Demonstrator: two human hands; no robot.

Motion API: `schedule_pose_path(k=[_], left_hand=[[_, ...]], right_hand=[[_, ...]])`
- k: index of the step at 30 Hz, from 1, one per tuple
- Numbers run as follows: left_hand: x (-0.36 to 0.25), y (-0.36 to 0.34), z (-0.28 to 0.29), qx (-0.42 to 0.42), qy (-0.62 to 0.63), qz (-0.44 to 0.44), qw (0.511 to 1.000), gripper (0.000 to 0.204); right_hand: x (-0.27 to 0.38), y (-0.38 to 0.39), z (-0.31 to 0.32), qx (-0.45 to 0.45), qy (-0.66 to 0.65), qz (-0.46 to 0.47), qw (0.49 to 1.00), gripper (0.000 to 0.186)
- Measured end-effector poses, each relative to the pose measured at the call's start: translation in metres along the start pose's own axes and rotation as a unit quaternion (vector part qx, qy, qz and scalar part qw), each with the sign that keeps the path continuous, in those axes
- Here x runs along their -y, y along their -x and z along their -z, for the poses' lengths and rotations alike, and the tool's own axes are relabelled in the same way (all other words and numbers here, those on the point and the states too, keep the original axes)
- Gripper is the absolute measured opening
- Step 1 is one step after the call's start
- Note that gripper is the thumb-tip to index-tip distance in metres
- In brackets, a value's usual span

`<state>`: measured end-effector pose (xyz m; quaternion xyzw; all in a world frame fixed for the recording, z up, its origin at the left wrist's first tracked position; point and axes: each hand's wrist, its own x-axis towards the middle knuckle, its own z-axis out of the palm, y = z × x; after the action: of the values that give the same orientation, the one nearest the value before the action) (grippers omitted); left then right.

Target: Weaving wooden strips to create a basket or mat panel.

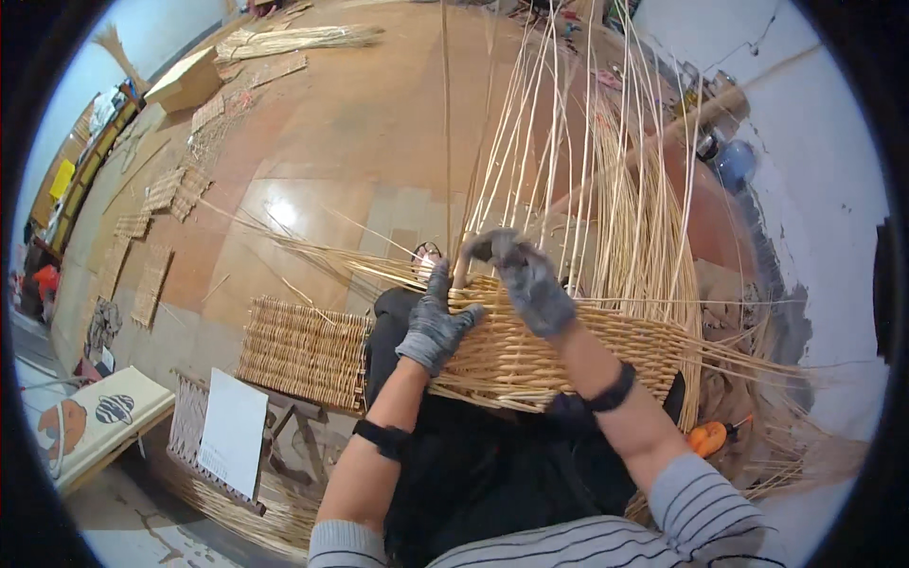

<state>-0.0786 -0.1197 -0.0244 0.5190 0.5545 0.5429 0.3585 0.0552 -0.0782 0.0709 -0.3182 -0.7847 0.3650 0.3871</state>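
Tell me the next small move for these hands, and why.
Probably steady the panel with the left hand and have the right hand weave a strand between the rods: both hands are at the panel's woven edge, and the rods rise bare beyond it.

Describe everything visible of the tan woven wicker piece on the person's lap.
The tan woven wicker piece has close rows and lies across the lap. Long pale rods stretch away beyond its far edge; thin loose ends jut from its right side. The grey-gloved left hand touches its left part; the grey-gloved right hand is at the far edge, contact unclear.
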Motion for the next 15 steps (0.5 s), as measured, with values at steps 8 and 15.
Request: schedule_pose_path(k=[8, 15], left_hand=[[-0.008, 0.017, -0.006, -0.084, -0.175, 0.026, 0.981, 0.050], [0.077, 0.020, -0.028, -0.124, 0.420, -0.042, 0.898, 0.030]], right_hand=[[0.000, -0.004, -0.052, -0.012, 0.286, 0.163, 0.944, 0.024], [0.099, -0.093, -0.188, 0.484, 0.209, 0.106, 0.843, 0.038]])
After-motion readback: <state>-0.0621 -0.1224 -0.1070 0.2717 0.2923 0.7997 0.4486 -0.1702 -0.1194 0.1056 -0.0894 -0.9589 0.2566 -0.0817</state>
